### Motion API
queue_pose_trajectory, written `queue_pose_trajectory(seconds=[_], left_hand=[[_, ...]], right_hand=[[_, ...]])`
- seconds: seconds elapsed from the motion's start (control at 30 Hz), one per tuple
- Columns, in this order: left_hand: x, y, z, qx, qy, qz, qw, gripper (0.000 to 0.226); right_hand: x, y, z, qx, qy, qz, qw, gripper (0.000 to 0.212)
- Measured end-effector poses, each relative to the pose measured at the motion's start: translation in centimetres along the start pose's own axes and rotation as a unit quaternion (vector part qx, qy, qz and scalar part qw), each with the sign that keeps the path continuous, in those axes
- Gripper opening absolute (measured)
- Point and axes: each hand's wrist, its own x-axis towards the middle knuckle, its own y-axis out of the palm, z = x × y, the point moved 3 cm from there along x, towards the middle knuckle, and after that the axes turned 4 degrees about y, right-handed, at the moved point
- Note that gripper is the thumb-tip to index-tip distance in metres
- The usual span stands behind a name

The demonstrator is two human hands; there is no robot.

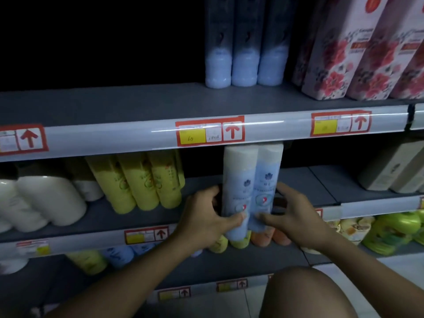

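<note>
Down-left of the yellow price label lean yellow-green bottles; below the label the left hand curls round the first pale blue bottle with its thumb on the front; touching it, the second pale blue bottle, gripped by the right hand; both upright, tops just under the label's right end.

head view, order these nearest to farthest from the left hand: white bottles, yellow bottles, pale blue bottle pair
1. pale blue bottle pair, gripped by the left hand
2. yellow bottles, just to its left
3. white bottles, far left of the shelf
</note>
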Motion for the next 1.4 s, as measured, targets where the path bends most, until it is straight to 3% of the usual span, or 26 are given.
queue_pose_trajectory(seconds=[0.2,0.37,0.57,0.73,0.97,1.4], left_hand=[[5.4,-0.7,0.8,0.007,-0.005,-0.072,0.997,0.041],[8.4,-0.6,3.2,-0.015,-0.011,-0.092,0.996,0.065],[9.3,1.0,6.5,-0.055,-0.028,-0.107,0.992,0.052],[10.3,1.7,7.8,-0.072,-0.031,-0.119,0.990,0.060],[11.3,1.9,8.0,-0.023,0.005,-0.119,0.993,0.060],[11.0,1.9,7.2,0.040,-0.014,-0.111,0.993,0.065]], right_hand=[[4.4,0.4,-0.3,0.038,-0.011,-0.057,0.998,0.056],[7.2,1.5,-1.8,0.045,-0.005,-0.108,0.993,0.044],[9.0,3.3,-4.0,0.056,0.012,-0.136,0.989,0.035],[9.9,3.8,-4.8,0.047,0.019,-0.158,0.986,0.033],[10.9,4.1,-4.7,0.025,0.031,-0.172,0.984,0.053],[11.1,4.1,-4.4,0.001,0.073,-0.151,0.986,0.057]])
